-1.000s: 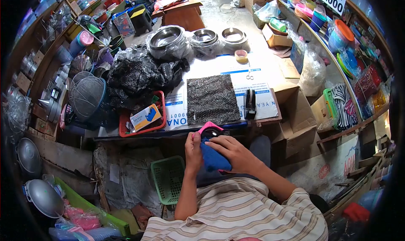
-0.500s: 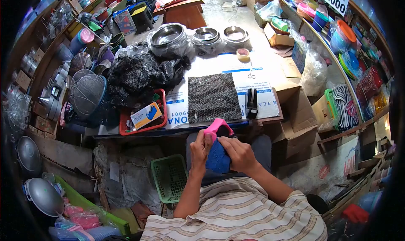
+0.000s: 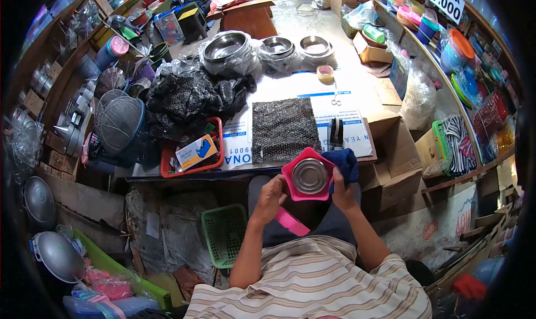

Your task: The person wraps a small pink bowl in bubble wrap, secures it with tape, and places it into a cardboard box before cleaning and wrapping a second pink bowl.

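A pink star-shaped plastic piece [image 3: 288, 176] with a round silver metal disc [image 3: 309, 175] in its middle faces up above my lap. My right hand [image 3: 344, 193] grips its right side and also pins a bunched blue cloth [image 3: 347, 163] against it. My left hand [image 3: 268, 199] is closed at the piece's left side. From under that hand a curved pink band [image 3: 292, 222] sticks out toward my lap; whether it joins the star piece is hidden. Beyond the hands, a sheet of black bubble wrap [image 3: 285, 130] lies flat on the table.
On the table [image 3: 237, 126] are a tape roll [image 3: 325, 74], scissors [image 3: 336, 101], a black tape dispenser [image 3: 335, 133], a red basket [image 3: 219, 146], metal bowls [image 3: 226, 46] and crumpled black wrap [image 3: 184, 98]. A cardboard box [image 3: 399, 157] stands right, a green basket [image 3: 224, 235] lower left.
The pink piece has turned and moved forward, so its star outline and metal disc now show. The blue cloth has gone from below it to its right side with my right hand.
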The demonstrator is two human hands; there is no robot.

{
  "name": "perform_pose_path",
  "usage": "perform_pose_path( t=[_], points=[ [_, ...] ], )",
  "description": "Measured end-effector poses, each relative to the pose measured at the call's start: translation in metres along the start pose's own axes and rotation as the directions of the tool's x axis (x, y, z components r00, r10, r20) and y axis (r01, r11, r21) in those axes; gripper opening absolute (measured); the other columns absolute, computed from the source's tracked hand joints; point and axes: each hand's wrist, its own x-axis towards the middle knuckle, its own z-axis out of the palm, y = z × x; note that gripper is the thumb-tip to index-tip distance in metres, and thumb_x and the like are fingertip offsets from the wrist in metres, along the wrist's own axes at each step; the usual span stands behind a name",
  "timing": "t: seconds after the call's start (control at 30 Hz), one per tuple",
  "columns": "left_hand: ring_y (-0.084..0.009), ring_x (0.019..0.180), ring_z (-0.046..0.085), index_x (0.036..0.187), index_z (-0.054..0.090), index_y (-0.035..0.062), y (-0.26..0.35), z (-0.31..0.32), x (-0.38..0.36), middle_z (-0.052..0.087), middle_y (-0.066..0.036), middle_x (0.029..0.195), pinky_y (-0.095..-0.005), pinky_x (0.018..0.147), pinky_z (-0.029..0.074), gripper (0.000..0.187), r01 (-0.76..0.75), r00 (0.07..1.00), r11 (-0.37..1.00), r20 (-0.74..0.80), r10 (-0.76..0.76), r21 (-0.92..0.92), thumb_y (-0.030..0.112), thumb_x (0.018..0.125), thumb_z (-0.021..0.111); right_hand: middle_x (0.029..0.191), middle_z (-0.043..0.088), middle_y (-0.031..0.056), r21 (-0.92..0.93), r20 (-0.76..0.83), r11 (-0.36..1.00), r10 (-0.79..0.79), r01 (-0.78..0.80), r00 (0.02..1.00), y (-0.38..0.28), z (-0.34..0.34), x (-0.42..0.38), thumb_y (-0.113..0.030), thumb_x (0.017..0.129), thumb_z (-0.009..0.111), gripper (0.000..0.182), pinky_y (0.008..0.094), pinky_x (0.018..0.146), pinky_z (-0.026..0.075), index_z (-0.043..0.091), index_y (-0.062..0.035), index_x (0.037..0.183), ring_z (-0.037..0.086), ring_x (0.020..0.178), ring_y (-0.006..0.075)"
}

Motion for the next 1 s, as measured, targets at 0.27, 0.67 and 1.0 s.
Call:
perform_pose_path(
  t=[0.27,0.67,1.0],
  points=[
    [0.0015,0.069,0.045,0.139,0.063,0.0065,-0.01,0.025,0.002,0.063,0.009,0.093,-0.0184,0.059,0.036,0.05,-0.083,0.989,0.953,-0.138,0.044,-0.292,0.05,0.115,0.054,0.125,0.068,0.0194,-0.024,0.358,0.95,0.298,-0.31,0.885,-0.013,-0.006,0.012,-0.012,0.104,0.067,0.033,0.0395,0.11,0.047,0.065,0.0003,0.134,0.063,0.125,0.031],
    [0.0027,0.079,0.049,0.146,0.06,0.0048,-0.017,0.033,0.009,0.063,0.009,0.099,-0.0158,0.067,0.039,0.044,-0.194,0.971,0.953,-0.184,0.152,-0.232,0.038,0.117,0.056,0.172,0.038,0.0272,-0.181,0.25,0.952,-0.198,0.246,0.948,-0.06,0.013,0.013,-0.032,0.086,0.072,0.092,0.0669,0.129,0.018,0.04,-0.0032,0.167,0.031,0.162,0.0488],
    [-0.0177,0.127,0.067,0.156,0.051,0.0013,-0.03,0.014,-0.001,0.067,-0.011,0.144,-0.0325,0.107,0.056,0.064,-0.209,0.977,0.866,-0.138,0.164,-0.455,0.051,0.115,0.052,0.18,0.03,0.0118,-0.108,0.67,0.861,-0.307,0.497,0.676,-0.102,0.011,0.008,-0.033,0.071,0.083,0.114,0.0706,0.132,0.004,0.036,-0.0143,0.173,0.024,0.168,0.0369]
  ],
)
